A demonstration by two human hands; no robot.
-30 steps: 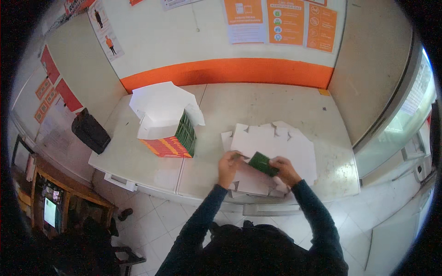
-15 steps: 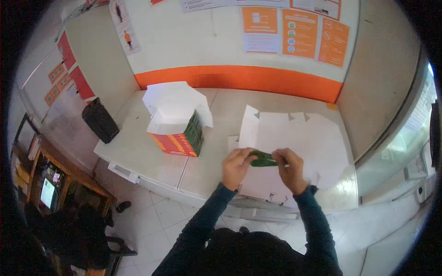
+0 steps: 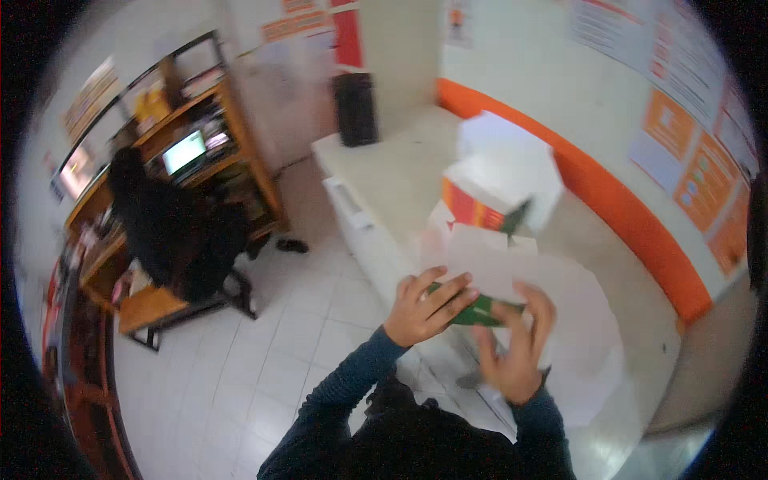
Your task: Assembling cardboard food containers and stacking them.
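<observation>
A large white flat cardboard sheet [image 3: 572, 320] lies on the counter, with a green-faced piece [image 3: 478, 311] along its near edge. Whether that piece is a folded flap of the sheet or separate is hard to tell. My left hand [image 3: 426, 308] is closed on the green piece, fingers across its left end. At the other end, my right hand [image 3: 520, 346] has thumb and fingers spread and blurred, close to the piece. Just beyond the sheet stands a red, yellow and green box [image 3: 476, 210] with its white top flaps [image 3: 512, 160] raised.
A pale counter [image 3: 384, 168] runs along the wall, which has an orange band [image 3: 608, 192]. A black upright object [image 3: 355, 110] stands at the counter's far end. To the left, a person in dark clothes [image 3: 172, 224] sits at a wooden desk [image 3: 256, 160] with a lit screen [image 3: 185, 153].
My view has swung left, bringing the seated person and desk further in. My right hand's fingers have spread from their pinch on the green piece, while the left stays on it.
</observation>
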